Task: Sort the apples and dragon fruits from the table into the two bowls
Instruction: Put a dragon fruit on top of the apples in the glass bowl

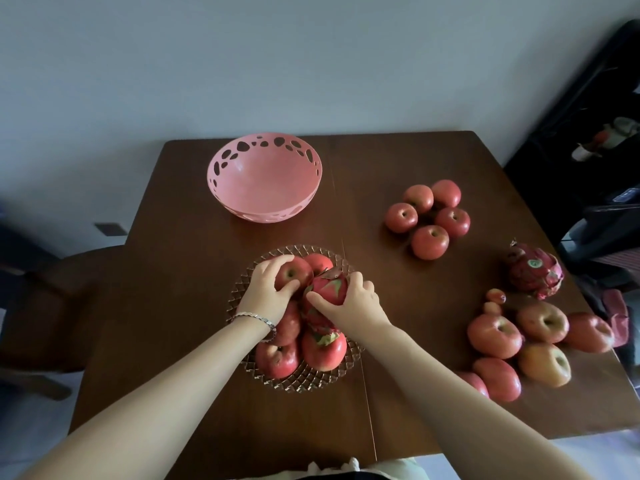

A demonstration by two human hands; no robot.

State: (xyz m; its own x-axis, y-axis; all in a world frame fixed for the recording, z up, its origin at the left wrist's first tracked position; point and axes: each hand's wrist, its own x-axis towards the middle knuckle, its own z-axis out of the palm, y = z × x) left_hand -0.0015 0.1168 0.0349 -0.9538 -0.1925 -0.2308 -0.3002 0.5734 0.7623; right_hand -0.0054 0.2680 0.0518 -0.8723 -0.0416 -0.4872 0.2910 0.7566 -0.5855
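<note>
A clear cut-glass bowl (242, 287) near the table's front middle holds several red apples and a pink dragon fruit (329, 289). My left hand (268, 289) grips an apple (293, 273) at the bowl's far side. My right hand (356, 303) grips the dragon fruit lying on top of the apples. An empty pink perforated bowl (265, 181) stands at the far left. Several apples (429, 216) lie in a cluster at the far right. Another dragon fruit (535, 271) and more apples (519, 344) lie by the right edge.
The brown wooden table (180, 306) has a seam running front to back beside the glass bowl. A dark chair (52, 306) stands at the left. Dark clutter (588, 150) fills the right side past the table's edge. A pale wall lies behind.
</note>
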